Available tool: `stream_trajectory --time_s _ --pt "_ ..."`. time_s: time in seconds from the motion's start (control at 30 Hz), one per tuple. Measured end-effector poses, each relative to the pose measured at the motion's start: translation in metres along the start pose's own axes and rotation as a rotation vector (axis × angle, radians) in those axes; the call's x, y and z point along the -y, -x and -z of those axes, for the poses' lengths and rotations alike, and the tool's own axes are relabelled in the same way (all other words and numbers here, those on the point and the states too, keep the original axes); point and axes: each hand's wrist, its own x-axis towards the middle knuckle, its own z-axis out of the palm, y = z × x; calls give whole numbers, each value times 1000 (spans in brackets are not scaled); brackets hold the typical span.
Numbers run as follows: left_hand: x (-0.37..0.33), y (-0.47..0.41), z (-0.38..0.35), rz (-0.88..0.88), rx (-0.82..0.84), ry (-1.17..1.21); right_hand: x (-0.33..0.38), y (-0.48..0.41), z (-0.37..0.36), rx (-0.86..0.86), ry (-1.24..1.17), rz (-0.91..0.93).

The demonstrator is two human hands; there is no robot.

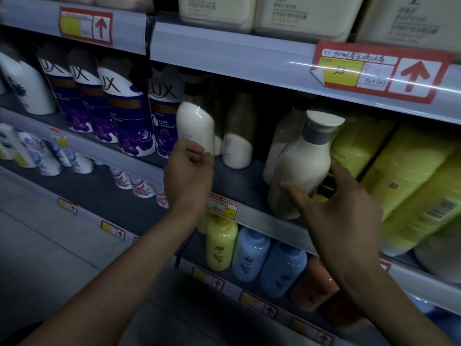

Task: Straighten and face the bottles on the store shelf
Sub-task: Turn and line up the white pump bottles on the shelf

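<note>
Four LUX bottles (56,88) (84,101) (124,113) (164,116), two hands (189,168) (341,221)

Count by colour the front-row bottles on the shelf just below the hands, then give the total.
Yellow bottle: 1
Blue bottles: 2
Orange bottle: 1
Total: 4
Anything further right on that shelf is too dark to tell.
</note>
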Motion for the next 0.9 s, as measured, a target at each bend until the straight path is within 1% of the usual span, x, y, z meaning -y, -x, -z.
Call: stream_trajectory --time_s 0.13,0.27,0.37,0.53,0.7,0.9 --pt "2 -9 9 -11 -100 -79 5 -6 1 -3 223 53" --pt "6 -19 13 5 -100 -119 12 -12 6 13 338 38" --pt "10 -25 15 10 -52 -148 17 -15 8 34 368 13" --pt "12 -26 16 -29 50 -128 22 -15 10 -6 429 22" --pt "9 -35 19 -8 69 -65 26 -11 20 -111 449 112" --pt "11 -45 23 -9 101 -26 38 -4 16 -159 370 197"
